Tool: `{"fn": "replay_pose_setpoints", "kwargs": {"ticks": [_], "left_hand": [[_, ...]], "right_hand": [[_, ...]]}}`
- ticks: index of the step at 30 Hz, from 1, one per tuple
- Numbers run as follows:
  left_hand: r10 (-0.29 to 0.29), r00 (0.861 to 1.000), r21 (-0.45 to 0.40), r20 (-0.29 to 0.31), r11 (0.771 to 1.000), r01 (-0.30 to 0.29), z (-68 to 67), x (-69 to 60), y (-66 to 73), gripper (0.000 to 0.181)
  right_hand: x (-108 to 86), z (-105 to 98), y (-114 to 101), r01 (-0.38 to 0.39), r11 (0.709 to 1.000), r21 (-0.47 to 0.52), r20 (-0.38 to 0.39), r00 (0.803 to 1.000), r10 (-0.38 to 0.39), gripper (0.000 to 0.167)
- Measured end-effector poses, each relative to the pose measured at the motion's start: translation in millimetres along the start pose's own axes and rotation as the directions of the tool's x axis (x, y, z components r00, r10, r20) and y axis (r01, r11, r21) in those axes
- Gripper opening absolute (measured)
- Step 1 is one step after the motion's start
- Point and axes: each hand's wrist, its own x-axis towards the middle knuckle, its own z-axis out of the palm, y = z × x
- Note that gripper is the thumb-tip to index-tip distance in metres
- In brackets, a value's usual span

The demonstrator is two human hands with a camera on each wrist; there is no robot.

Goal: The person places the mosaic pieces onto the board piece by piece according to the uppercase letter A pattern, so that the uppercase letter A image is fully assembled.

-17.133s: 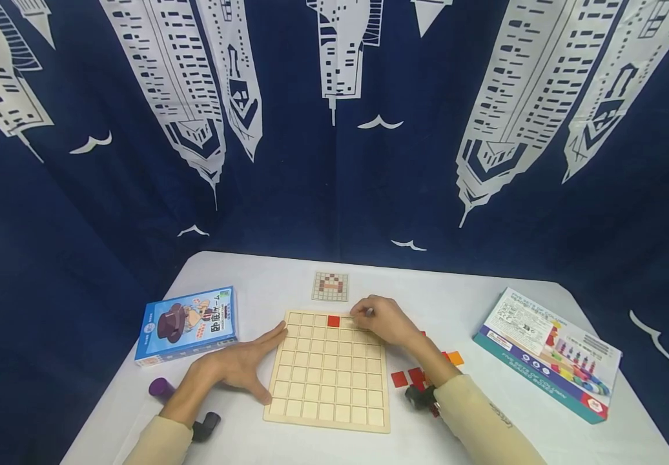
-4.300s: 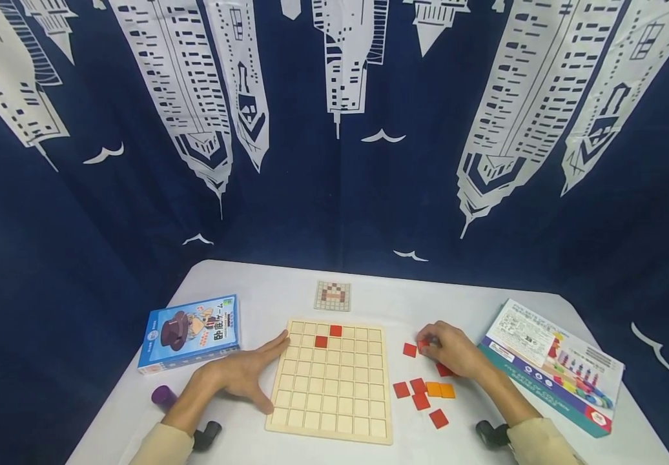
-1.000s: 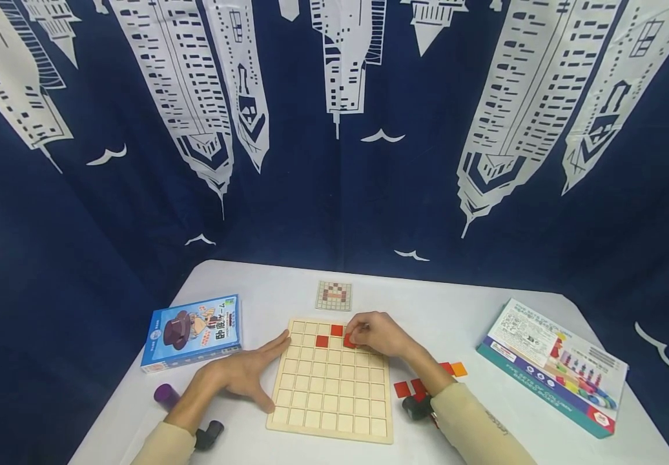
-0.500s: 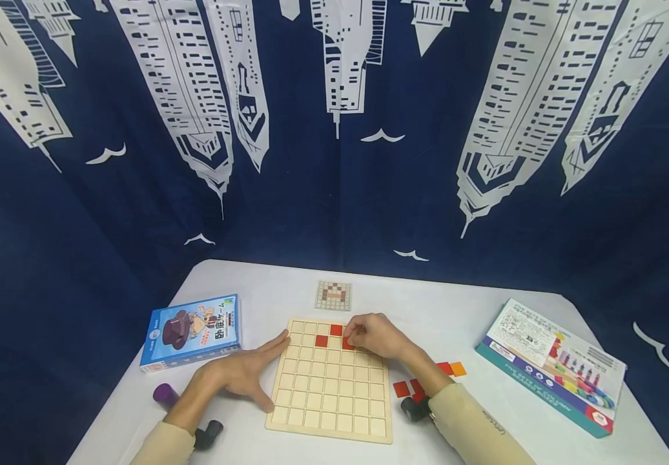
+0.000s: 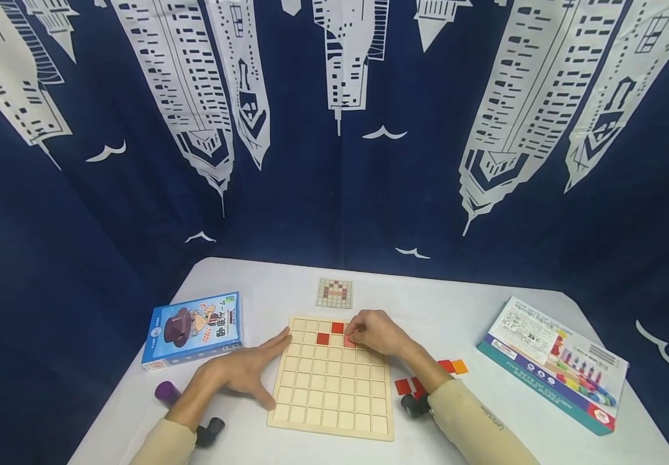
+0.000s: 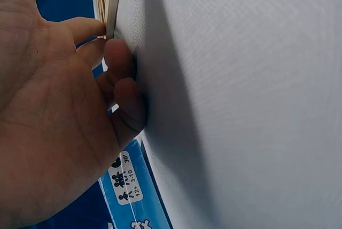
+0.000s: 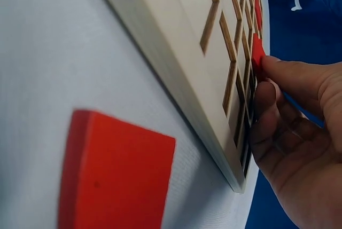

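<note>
A pale wooden grid board (image 5: pixel 330 434) lies on the table, two red tiles (image 5: pixel 337 327) set in its upper cells, diagonal to each other. The right hand (image 5: pixel 378 332) is at the board's upper right, thumb and fingertips on a third red tile (image 5: pixel 349 341); in the right wrist view that tile (image 7: pixel 257 56) is at the thumb tip of the right hand (image 7: pixel 304 127). Spread along the board's left edge is the left hand (image 5: pixel 247 369), fingertips and thumb touching the rim; the left wrist view shows its palm (image 6: pixel 53 101).
Loose red tiles (image 5: pixel 403 387) and an orange tile (image 5: pixel 459 367) lie right of the board, partly behind the forearm. A patterned card (image 5: pixel 334 293) is behind it. A blue box (image 5: pixel 192 328) and purple cylinder (image 5: pixel 166 392) are left, a teal-edged box (image 5: pixel 555 361) far right.
Over the last second the right hand stays over the same cell with small finger shifts on the red tile. Earlier, it was among the loose tiles at the right. The left hand has stayed put.
</note>
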Motion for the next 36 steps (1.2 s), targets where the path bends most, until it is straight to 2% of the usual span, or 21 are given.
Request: {"fn": "replay_pose_setpoints", "kwargs": {"ticks": [36], "left_hand": [[-0.02, 1.0, -0.017, 0.005, 1.0, 0.02, 0.5, 1.2, 0.0, 0.129]], "right_hand": [[0.0, 3.3, -0.4, -0.031, 0.999, -0.024, 0.001, 1.0, 0.031, 0.005]]}}
